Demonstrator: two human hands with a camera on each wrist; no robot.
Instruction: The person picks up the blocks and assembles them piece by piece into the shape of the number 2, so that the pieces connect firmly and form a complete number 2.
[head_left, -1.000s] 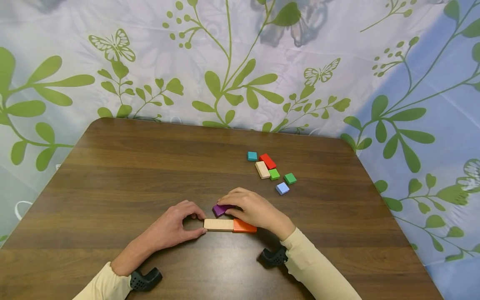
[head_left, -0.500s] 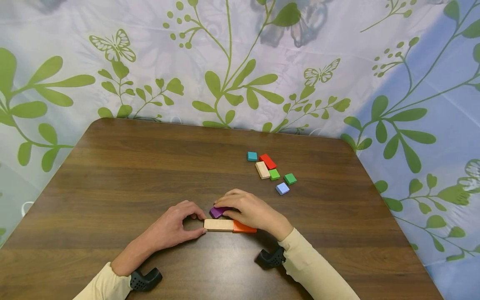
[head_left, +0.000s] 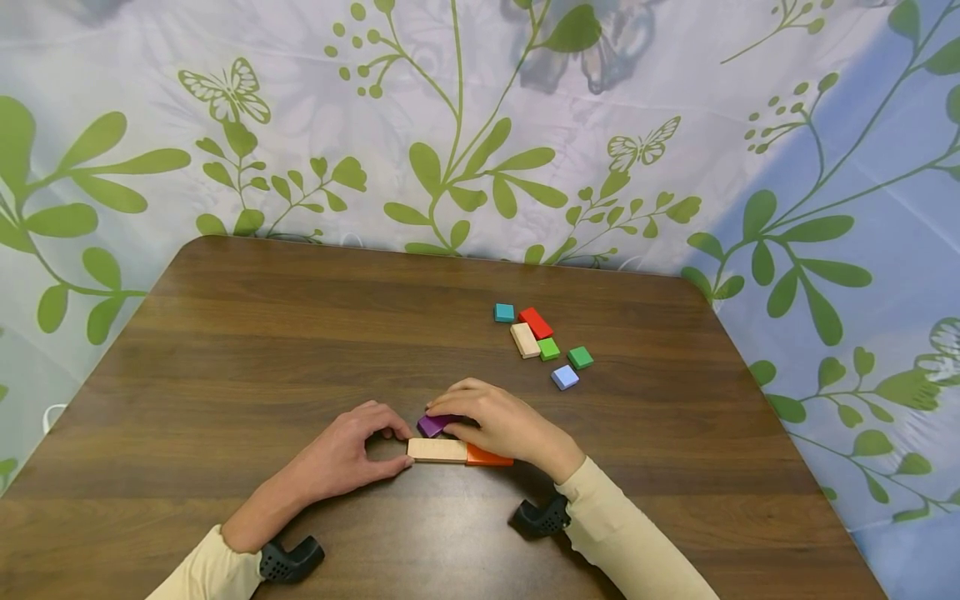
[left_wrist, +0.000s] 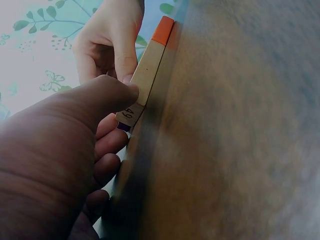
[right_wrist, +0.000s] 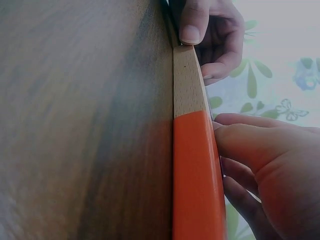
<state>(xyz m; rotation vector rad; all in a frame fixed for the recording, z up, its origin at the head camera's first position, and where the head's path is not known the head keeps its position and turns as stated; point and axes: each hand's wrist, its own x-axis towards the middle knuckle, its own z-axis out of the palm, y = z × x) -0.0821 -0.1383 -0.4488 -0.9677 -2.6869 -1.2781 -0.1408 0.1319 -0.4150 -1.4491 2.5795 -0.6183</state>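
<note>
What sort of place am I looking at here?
Probably an indoor tabletop recording setup: a wood-grain table, a leaf-and-butterfly patterned backdrop behind it, and a black wrist-worn device on the person's left arm.

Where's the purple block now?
The purple block is left of centre in the head view, held by the right hand, just beyond the plain wooden block abutting the orange block.
</note>
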